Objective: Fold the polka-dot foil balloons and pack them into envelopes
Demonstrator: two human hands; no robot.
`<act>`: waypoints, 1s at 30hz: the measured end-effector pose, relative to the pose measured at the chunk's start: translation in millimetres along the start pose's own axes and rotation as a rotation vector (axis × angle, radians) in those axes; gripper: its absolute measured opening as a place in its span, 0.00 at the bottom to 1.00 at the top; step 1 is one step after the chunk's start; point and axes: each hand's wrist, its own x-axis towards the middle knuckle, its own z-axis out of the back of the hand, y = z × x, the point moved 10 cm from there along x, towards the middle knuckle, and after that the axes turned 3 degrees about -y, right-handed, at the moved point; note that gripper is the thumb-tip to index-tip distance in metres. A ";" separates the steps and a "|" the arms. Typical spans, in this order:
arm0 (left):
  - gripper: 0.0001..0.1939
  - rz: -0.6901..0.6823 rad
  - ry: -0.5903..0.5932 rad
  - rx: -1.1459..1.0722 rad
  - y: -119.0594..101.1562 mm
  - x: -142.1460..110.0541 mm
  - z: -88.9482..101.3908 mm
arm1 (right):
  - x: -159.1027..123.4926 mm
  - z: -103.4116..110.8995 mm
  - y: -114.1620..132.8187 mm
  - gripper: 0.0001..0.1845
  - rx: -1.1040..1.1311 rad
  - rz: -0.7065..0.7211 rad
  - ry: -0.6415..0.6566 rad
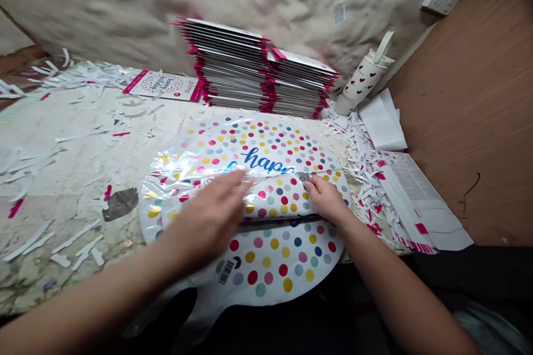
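Flat foil balloons [266,266], white with coloured dots and blue "happ..." lettering, lie layered and overhang the table's front edge. Part of the top one is folded over, and a barcode label shows at the lower left. My right hand [327,197] pinches the fold's upper edge on the right between thumb and fingers. On the left, my left hand [212,213] is over the same fold, smeared by motion. Whether its fingers grip the foil cannot be made out. The left forearm hides part of the balloons.
Stacks of pink-edged packets [233,72] stand at the back beside a flat printed packet [166,86]. A heart-patterned tumbler [362,82] stands right of them. Paper strips [353,150] litter both sides. Cardboard sleeves [420,199] lie at right, against a wooden panel [470,111].
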 end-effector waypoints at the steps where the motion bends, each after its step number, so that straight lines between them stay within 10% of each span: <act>1: 0.24 -0.111 0.091 -0.010 -27.6 -3.9 -17.0 | 0.2 0.7 0.0 0.13 -0.026 -0.008 0.000; 5: 0.35 -0.157 0.384 -0.001 -62.0 -22.6 -80.7 | -13.8 14.0 3.5 0.11 -0.128 -0.039 -0.104; 8: 0.38 -0.138 0.446 -0.021 -54.4 -30.2 -97.2 | -36.4 18.3 41.9 0.23 -0.210 0.236 -0.262; 11: 0.38 -0.133 0.423 -0.037 -48.5 -31.9 -95.5 | -51.8 -20.4 68.8 0.31 -0.267 0.517 -0.034; 15: 0.39 -0.127 0.432 -0.049 -48.2 -34.6 -94.4 | -43.7 -32.2 31.7 0.43 -0.354 0.319 0.162; 25: 0.33 -0.078 0.432 0.031 -46.8 -19.5 -86.5 | -117.2 0.5 83.5 0.16 -0.463 0.940 -0.118; 28: 0.25 -0.008 0.374 0.077 -33.0 -13.3 -80.2 | -156.4 9.2 98.1 0.23 -0.222 1.180 -0.190; 30: 0.26 -0.004 0.354 -0.006 -25.4 -16.0 -77.4 | -149.9 18.6 82.6 0.35 -0.069 1.051 -0.263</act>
